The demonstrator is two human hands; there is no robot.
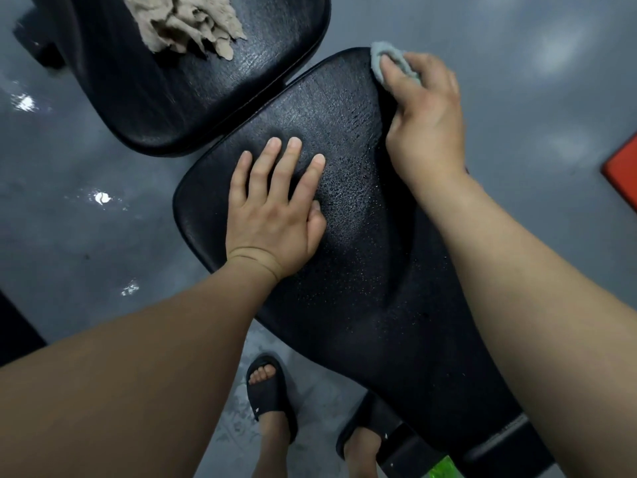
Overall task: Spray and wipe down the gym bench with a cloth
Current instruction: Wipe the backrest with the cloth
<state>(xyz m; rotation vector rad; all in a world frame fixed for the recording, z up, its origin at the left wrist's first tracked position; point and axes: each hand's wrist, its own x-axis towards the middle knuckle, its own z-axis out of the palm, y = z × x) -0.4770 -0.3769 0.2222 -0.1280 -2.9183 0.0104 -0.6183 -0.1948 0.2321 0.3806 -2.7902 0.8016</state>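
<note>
At the gym bench [431, 357], my right grip [424, 112] is closed on a grey cloth [382, 58]. The fingers are curled over the bunched fabric and press it against the far right corner of the near pad [351, 243]. Only a small fold of the cloth shows beyond my fingertips, at the pad's rounded edge. My left grip [275, 215] holds nothing: it lies flat on the same black pad, palm down, fingers straight and slightly spread, well apart from the cloth. Fine droplets [348, 188] bead the textured surface between my two hands and run down the pad toward me. Beyond a narrow gap lies the far pad [193, 98], also black. On its far end sits a ragged beige mass [186, 22], and I cannot tell whether it is a rag or stuffing. Both pads stand over a glossy grey floor [86, 243] flecked with bright reflections. Below, my feet show in black slides, the left slide [270, 391] on the floor beside the bench and the right slide [362, 432] partly hidden under the pad's near end, next to a black bar of the frame [413, 446]. A red shape [624, 170] cuts in at the right edge, and something bright green [443, 469] shows at the bottom, too cropped to identify.
</note>
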